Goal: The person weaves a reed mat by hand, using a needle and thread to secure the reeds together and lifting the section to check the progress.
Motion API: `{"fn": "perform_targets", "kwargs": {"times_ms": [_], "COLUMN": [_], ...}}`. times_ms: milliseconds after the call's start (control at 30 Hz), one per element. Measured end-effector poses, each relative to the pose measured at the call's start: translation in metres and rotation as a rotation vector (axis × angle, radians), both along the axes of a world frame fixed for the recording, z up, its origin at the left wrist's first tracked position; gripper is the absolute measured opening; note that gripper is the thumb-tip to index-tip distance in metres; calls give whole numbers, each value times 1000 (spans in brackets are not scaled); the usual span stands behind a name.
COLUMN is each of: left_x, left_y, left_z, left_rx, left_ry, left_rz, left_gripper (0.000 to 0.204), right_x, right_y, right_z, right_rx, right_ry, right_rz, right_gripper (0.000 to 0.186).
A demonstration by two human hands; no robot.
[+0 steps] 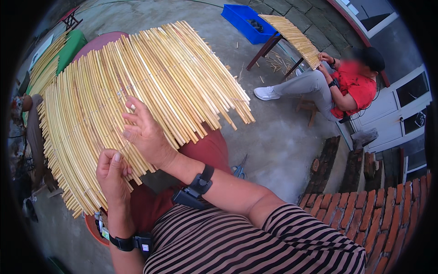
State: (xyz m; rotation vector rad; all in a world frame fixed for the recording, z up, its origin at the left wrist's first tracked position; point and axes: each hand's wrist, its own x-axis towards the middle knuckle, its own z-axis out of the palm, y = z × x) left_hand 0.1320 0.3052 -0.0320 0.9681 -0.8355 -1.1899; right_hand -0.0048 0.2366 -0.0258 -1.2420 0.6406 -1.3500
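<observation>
A wide mat of yellow reed sticks [137,86], bound side by side with thin string, lies across a dark red table [207,148] in front of me. My left hand [112,176] is closed at the mat's near edge, pinching a thin thread between thumb and fingers. My right hand [143,132] rests over the mat just above it, fingers spread and slightly curled, with the thread running near its fingertips. Both wrists carry black bands.
A seated person in a red top [351,84] works at another reed mat [294,36] on a small stand at the upper right. A blue crate [244,20] sits behind it. Blue-handled scissors [239,170] lie on the concrete. A brick edge [365,210] runs at the right.
</observation>
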Motion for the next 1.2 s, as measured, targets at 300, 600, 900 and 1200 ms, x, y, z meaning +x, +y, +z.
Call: {"fn": "perform_targets", "kwargs": {"times_ms": [300, 600, 900, 1200], "left_x": [-9, 9, 10, 12], "left_y": [-1, 1, 1, -3], "left_z": [21, 19, 16, 18], "left_rx": [73, 25, 7, 40], "left_ry": [82, 459, 475, 495], "left_rz": [-59, 50, -33, -67], "left_gripper": [10, 14, 14, 15], "right_x": [-10, -44, -42, -44], "right_y": [4, 50, 56, 53], "right_z": [13, 18, 14, 14], "right_rx": [120, -632, -764, -770], "right_ry": [-128, 864, 1052, 1078], "right_rz": [25, -114, -149, -127], "right_gripper": [47, 26, 22, 29]}}
